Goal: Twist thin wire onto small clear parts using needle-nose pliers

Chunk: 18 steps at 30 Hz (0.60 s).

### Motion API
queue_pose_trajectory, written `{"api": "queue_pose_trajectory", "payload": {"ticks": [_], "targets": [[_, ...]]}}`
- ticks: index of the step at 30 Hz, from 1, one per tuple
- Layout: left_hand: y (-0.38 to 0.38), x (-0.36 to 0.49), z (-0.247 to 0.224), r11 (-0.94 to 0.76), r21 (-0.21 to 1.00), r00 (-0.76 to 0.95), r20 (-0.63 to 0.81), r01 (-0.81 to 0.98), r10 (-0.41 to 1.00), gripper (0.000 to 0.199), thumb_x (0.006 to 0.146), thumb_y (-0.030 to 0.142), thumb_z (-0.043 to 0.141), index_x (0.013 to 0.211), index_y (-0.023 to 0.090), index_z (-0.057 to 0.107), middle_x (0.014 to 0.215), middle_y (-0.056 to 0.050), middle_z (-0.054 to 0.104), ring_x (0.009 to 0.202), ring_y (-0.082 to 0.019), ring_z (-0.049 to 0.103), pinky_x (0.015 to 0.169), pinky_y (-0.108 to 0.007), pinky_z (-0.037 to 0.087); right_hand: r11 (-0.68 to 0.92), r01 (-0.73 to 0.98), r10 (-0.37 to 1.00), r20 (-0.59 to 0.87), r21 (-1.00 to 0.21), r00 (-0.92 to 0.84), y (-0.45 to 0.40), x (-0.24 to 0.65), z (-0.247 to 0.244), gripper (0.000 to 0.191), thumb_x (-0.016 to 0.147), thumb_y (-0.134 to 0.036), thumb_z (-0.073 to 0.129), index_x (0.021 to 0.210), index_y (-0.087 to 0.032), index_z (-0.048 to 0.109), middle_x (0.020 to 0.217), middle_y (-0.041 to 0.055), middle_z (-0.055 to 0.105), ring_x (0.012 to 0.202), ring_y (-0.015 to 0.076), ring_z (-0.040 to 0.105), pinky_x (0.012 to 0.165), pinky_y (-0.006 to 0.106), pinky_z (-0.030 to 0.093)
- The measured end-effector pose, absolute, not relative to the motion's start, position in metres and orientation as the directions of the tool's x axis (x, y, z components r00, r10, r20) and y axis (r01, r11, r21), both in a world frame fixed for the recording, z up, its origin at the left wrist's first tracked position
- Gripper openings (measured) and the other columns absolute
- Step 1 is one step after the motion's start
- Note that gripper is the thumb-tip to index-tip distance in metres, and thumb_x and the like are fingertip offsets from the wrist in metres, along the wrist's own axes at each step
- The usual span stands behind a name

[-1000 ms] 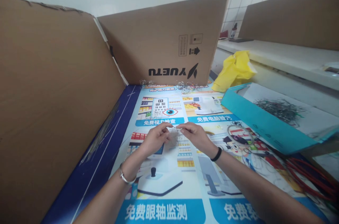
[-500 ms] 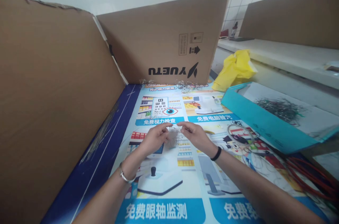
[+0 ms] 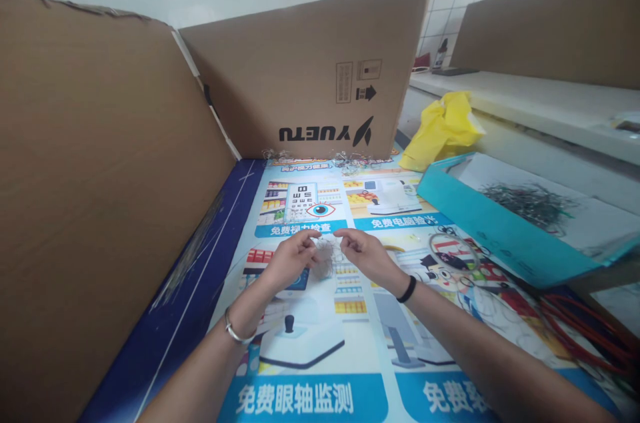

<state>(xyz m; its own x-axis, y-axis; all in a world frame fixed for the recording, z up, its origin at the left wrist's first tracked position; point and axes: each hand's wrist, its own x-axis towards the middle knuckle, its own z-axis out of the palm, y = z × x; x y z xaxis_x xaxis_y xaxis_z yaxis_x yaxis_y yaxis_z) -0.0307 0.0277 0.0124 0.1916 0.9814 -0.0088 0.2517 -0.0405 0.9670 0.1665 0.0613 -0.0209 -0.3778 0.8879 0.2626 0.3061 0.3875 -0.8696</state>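
Note:
My left hand (image 3: 294, 259) and my right hand (image 3: 367, 256) face each other over a printed sheet, fingertips a small gap apart. Each pinches thumb against fingers, on what seems to be thin wire, too fine to trace clearly. Below and between the hands lies a faint tangle of thin wire (image 3: 327, 257). A silver bangle circles my left wrist, a black band my right. Left of the hands, a bundle of long straight wires (image 3: 187, 256) lies on the dark blue border.
Cardboard panels (image 3: 300, 76) stand at the left and back, with small wire tangles (image 3: 347, 161) at the back one's foot. To the right are a yellow bag (image 3: 443, 129), a blue box (image 3: 493, 236) holding a wire heap (image 3: 530, 206), a clear ring (image 3: 454, 253) and orange-red cord (image 3: 590, 333).
My left fingertips have drawn slightly left, so the gap between the hands is a little wider. My right hand stays nearly still.

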Motion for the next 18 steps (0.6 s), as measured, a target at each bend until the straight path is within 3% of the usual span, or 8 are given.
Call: {"api": "queue_pose_trajectory", "payload": {"ticks": [9,18], "targets": [[0.030,-0.032,0.010,-0.022,0.975,0.164,-0.015,0.223,0.986,0.020,0.078,0.020,0.053,0.098,0.018,0.053,0.073,0.002,0.054,0.068,-0.015,0.066,0.057,-0.024,0.051,0.411,0.345,0.890,0.290,-0.844,-0.351,0.058,0.163,-0.026,0.044,0.071,-0.015,0.053,0.114,-0.024,0.052,0.088,0.0002,0.054,0.065,0.0107,0.050,0.061,0.026,0.045],[0.030,-0.033,0.008,-0.019,0.973,0.160,-0.019,0.230,0.987,0.018,0.078,0.020,0.054,0.095,0.017,0.051,0.073,0.001,0.057,0.068,-0.016,0.066,0.057,-0.025,0.052,0.382,0.407,0.913,0.271,-0.830,-0.304,0.052,0.161,-0.016,0.017,0.070,-0.016,0.051,0.085,-0.022,0.046,0.075,-0.0034,0.052,0.059,0.0108,0.048,0.057,0.025,0.040]]}}
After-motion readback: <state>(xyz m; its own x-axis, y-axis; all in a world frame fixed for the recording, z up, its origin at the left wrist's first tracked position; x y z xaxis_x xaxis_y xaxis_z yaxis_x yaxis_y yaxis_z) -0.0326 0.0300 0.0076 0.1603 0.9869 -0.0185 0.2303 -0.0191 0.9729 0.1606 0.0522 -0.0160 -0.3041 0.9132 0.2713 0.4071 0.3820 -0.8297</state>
